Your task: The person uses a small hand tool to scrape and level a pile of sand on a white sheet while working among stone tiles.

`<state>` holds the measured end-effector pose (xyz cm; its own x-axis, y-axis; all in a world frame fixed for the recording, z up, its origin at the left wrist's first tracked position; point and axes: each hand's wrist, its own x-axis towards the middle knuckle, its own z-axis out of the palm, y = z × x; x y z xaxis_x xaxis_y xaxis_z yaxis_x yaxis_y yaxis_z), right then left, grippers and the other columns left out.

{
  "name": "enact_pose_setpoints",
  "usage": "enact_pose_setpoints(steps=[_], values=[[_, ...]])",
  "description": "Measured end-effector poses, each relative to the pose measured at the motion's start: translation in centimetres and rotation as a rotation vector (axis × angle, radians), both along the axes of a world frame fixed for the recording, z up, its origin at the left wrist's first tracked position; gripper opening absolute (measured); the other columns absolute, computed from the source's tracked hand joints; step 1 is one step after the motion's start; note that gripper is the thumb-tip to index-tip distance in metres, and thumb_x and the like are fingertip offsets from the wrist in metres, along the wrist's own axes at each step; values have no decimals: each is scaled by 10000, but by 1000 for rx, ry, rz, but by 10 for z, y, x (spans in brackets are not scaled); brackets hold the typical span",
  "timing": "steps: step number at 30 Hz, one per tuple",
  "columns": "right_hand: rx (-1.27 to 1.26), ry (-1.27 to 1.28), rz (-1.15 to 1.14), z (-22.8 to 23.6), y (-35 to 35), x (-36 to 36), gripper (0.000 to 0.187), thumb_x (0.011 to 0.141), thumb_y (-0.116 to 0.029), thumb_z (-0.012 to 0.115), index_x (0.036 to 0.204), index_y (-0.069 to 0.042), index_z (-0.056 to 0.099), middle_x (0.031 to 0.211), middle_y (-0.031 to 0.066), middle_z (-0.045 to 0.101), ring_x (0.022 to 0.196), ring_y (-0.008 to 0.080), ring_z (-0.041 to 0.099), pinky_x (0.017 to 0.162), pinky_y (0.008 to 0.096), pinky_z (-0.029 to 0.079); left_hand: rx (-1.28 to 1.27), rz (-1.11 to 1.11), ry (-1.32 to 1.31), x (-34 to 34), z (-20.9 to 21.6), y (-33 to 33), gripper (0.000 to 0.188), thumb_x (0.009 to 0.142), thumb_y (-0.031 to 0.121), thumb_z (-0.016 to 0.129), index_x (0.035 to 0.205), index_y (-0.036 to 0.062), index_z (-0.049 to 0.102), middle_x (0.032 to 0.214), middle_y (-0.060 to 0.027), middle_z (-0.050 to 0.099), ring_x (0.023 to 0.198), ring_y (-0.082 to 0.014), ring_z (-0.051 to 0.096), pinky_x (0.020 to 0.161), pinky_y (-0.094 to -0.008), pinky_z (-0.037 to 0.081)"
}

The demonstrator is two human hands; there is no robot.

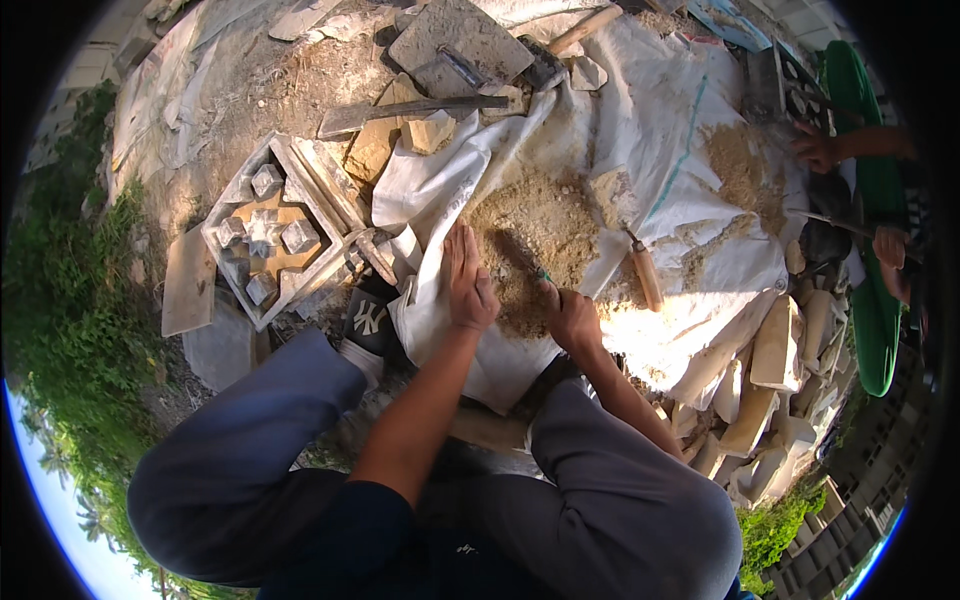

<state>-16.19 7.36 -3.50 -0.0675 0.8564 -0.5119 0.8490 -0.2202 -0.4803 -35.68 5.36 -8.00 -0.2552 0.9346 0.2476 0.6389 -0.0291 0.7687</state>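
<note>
My right hand is closed around the handle of a small trowel. Its dark blade reaches into a heap of sandy tan mix on a white woven sack. On the left side of the heap, my left hand lies with its fingers stretched out, against the sack's edge, holding nothing. A second trowel with a wooden handle rests to the right of the heap, its blade partly covered in mix. Left of my hands is a square wooden frame with grey stone pieces set in a pattern.
A hammer lies by the frame. Beyond are stone slabs and a long bar. Cut stone pieces pile up at the right. Another person's hands work at the far right near a green curved object.
</note>
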Motion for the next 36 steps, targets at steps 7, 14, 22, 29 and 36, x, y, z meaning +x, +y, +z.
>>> enact_pose_setpoints(steps=[7, 14, 22, 29, 36], values=[[101, 226, -109, 4, 4, 6, 638, 1056, -541, 516, 815, 18, 707, 741, 322, 658, 765, 538, 664, 717, 595, 519, 49, -66, -67, -7, 7, 12, 637, 1089, 319, 279, 1553, -111, 354, 1617, -316, 351, 1527, -468, 309, 1270, -530, 197], [100, 160, -110, 3, 21, 14, 697, 1072, -520, 497, 722, 60, 662, 731, 339, 631, 767, 542, 649, 697, 583, 502, 88, -211, 11, -24, 23, 49, 571, 1044, 269, 336, 1452, -82, 529, 1479, -278, 550, 1382, -447, 527, 1182, -509, 396], [-6, 169, -70, 10, 28, 7, 712, 1072, -543, 475, 743, 55, 678, 727, 359, 628, 817, 562, 652, 748, 609, 506, 23, -257, -92, -29, 13, 53, 582, 1057, 301, 300, 1490, -14, 528, 1499, -234, 552, 1403, -402, 518, 1186, -436, 407], [25, 144, 19, -8, 19, 14, 633, 1071, -521, 488, 809, 13, 704, 729, 318, 655, 771, 531, 665, 720, 594, 523, 3, -256, -151, -33, 14, 52, 597, 1042, 309, 305, 1493, -13, 526, 1504, -228, 552, 1407, -404, 517, 1188, -422, 400], [0, 97, 76, 0, 19, 18, 612, 1062, -524, 514, 801, -3, 701, 734, 278, 671, 772, 495, 678, 714, 581, 515, 31, -282, -204, -35, 10, 56, 591, 1046, 304, 312, 1479, -30, 537, 1500, -234, 556, 1416, -402, 513, 1197, -435, 382]])
